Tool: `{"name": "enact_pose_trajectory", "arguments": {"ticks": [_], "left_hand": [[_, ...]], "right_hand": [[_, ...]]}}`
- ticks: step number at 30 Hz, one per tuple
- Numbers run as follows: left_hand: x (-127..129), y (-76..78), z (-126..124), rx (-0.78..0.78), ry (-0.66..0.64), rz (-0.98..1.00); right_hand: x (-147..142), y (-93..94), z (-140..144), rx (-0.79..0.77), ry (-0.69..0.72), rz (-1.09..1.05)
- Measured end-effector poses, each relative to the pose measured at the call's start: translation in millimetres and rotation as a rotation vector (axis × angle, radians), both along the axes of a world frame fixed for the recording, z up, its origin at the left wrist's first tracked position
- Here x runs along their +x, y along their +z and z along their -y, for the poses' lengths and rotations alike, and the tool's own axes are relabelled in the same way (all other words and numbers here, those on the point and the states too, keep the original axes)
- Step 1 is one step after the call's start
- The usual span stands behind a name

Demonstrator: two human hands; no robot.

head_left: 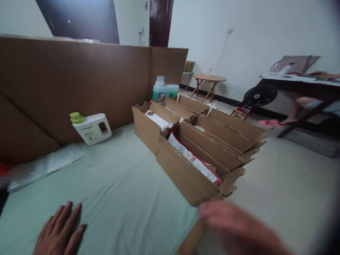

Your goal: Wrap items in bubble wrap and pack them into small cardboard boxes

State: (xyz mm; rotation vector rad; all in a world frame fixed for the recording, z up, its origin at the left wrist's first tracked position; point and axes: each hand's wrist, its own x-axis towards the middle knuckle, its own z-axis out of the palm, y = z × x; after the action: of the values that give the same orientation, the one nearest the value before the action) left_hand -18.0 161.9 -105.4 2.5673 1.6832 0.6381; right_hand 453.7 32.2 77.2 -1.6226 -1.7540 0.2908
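Observation:
My left hand (60, 230) lies palm down on the pale green cloth (117, 187), its fingers stretched out and nothing in them. Smeared by motion, my right hand (236, 225) is at the near corner of the closest cardboard box (180, 177); whether its fingers hold anything cannot be made out. Below that hand shows a brown strip (191, 237), cut off by the picture's bottom edge. Inside the closest box stands a white, red-edged printed packet (191, 156). Another open box (145, 125) behind it holds a white printed packet (156, 120).
A white bottle with a green cap (91, 129) leans near a tall cardboard panel (79, 81). Bubble wrap (50, 163) lies at left. A teal liquid bottle (165, 91) stands behind the boxes. Farther off are a round table (209, 77), a fan (257, 96) and a person's leg (294, 109).

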Motion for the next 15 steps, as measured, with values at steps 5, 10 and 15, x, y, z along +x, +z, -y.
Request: {"name": "enact_pose_trajectory", "arguments": {"ticks": [5, 10, 15], "left_hand": [[9.1, 9.6, 5.8, 0.033, -0.015, -0.058], [17.2, 19.3, 7.5, 0.028, 0.048, -0.108], [35.1, 32.0, 11.6, 0.074, 0.034, -0.084]], "right_hand": [[56.0, 107.1, -88.8, -0.074, -0.066, 0.233], [46.0, 88.1, -151.7, -0.354, 0.314, 0.616], [33.4, 67.4, -156.3, -0.333, 0.339, 0.467]]}}
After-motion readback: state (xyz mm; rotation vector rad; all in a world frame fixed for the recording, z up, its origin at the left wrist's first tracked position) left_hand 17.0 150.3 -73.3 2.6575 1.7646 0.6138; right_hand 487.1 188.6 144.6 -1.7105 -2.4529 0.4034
